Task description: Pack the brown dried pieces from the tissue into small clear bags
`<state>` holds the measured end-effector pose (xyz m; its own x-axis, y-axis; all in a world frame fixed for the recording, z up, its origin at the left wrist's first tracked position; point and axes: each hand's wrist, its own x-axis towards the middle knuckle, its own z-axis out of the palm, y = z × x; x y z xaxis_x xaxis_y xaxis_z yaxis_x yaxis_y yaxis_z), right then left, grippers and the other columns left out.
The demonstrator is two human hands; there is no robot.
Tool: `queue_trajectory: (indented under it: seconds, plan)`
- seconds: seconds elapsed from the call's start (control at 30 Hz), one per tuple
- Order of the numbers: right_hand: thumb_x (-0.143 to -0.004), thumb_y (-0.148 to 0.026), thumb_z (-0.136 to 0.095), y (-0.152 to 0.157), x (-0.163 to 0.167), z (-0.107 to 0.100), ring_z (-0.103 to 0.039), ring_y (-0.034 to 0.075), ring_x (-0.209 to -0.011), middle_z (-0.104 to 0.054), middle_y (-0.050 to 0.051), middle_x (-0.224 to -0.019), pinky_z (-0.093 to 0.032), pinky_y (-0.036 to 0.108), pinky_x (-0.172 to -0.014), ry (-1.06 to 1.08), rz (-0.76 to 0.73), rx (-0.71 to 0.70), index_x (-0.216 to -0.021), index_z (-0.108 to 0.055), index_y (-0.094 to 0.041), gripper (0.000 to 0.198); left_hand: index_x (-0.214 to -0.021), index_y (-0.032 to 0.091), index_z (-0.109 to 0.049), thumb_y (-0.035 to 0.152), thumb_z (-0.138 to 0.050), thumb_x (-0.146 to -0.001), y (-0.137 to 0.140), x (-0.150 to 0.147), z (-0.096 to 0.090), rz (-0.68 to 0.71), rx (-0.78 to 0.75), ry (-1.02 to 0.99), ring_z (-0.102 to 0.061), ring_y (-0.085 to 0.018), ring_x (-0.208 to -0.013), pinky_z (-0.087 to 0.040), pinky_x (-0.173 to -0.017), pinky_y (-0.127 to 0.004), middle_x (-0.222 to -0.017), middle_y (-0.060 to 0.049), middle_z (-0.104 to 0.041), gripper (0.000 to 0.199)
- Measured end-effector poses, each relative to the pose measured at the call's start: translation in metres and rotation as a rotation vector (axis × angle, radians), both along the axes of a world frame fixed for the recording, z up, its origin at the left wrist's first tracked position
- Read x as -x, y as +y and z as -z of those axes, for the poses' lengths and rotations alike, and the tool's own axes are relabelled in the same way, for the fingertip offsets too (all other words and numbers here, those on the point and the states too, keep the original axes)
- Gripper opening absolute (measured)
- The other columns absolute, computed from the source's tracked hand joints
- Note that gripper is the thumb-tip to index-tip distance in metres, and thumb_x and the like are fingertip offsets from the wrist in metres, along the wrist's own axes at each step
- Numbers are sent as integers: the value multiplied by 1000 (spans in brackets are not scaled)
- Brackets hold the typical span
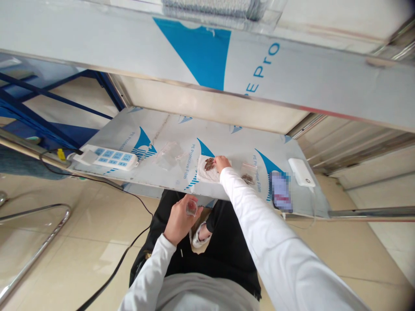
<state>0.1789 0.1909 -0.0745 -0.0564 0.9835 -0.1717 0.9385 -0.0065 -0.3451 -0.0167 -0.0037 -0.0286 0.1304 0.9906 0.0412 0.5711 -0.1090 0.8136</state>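
My left hand (181, 219) is below the table's front edge, over my lap, with its fingers curled round a small clear cup (191, 207). Something reddish shows through the cup, too small to name. On the shelf table, my right hand (221, 163) reaches to a heap of small brown pieces (209, 163), fingertips pinched together at its right side. Whatever lies between those fingertips is hidden. Under the heap is a white cloth or tissue (207, 176). Right of my hand lies a clear bag (248, 172) with more brown bits inside.
A white power strip (113, 158) lies at the table's left end, its black cable (129, 248) hanging to the floor. Clear plastic bags (168, 154) lie left of the cloth. A phone (281, 191) and a white power bank (301, 172) are rightward. An upper shelf (129, 56) overhangs the back.
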Motion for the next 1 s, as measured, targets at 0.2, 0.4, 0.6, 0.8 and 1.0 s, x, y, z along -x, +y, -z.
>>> queue_trajectory:
  seconds: [0.2,0.4,0.6,0.8,1.0]
  plan:
    - [-80,-14,-64,-8,-3,-20,-64,20,-95,-71,10,-93,-46,33,-91,228,81,-87,-80,-70,-15,6,-88,21,-53,26,-62,-76,2,0,3,-15,-6,-21,-61,-13,-63,-46,-63,-23,-66,4,-61,16]
    - [-83,-30,-59,-36,-10,-53,-69,17,-74,-73,10,-89,-55,29,-73,576,172,-136,-99,-69,-11,26,-89,21,-54,26,-64,-75,27,-12,3,-24,-58,-93,-61,-13,-63,-47,-66,-24,-66,4,-61,18]
    - [-65,-36,-78,-103,-4,-100,-66,11,-64,-72,4,-78,-54,24,-65,1251,192,163,-88,-72,-15,32,-95,20,-54,25,-66,-73,53,-32,-12,-24,-173,-200,-61,-13,-68,-47,-71,-25,-72,3,-62,26]
    - [-61,-31,-83,-135,11,-127,-62,7,-59,-71,1,-75,-52,21,-62,1431,227,446,-84,-73,-18,28,-89,19,-52,20,-65,-70,46,-43,-31,-1,-247,-224,-60,-13,-71,-46,-69,-24,-77,2,-62,23]
    - [-66,-32,-79,-134,18,-141,-63,10,-58,-69,1,-65,-53,24,-62,1178,51,442,-86,-71,-13,29,-92,20,-53,19,-65,-68,37,-40,-41,-19,-216,-232,-61,-15,-73,-45,-68,-25,-80,1,-63,27]
